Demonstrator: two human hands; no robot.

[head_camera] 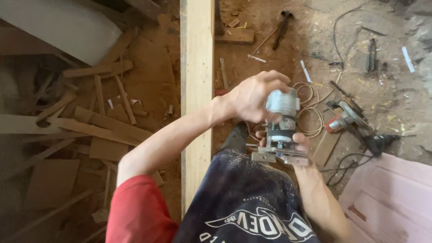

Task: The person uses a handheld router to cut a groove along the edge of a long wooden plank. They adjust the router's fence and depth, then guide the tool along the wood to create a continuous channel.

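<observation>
Nearest the cam: person's lap, dark printed shirt and red sleeve filling the bottom edge. Just past that, both hands are working on a small trim router (282,130), held upright over the lap, clear base plate at the bottom, grey cap on top.

L hand (254,96) is wrapping over the grey cap from above, fingers curled tight round it, looks like a twisting or pressing grip. R hand (300,145) is coming up from under, cupping the base plate w/ thumb alongside the motor body; grip closed on the tool, fingertips mostly hidden behind the base.

Progress, judging only from this: router is being handled in the air, not touching any wood, so looks like a setup/adjust stage, no cutting going on. Can't tell if a bit is fitted, underside hidden.

Left of the hands, a long pale plank (196,90) is running from the lap to the top edge of the view; its face looks plain, no routed edge visible from here.

Further out on the dirt floor: circular saw (348,118) right of the router w/ coiled cord beside it, offcut scraps (96,121) piling at the left, hammer (282,27) near the top edge.
</observation>
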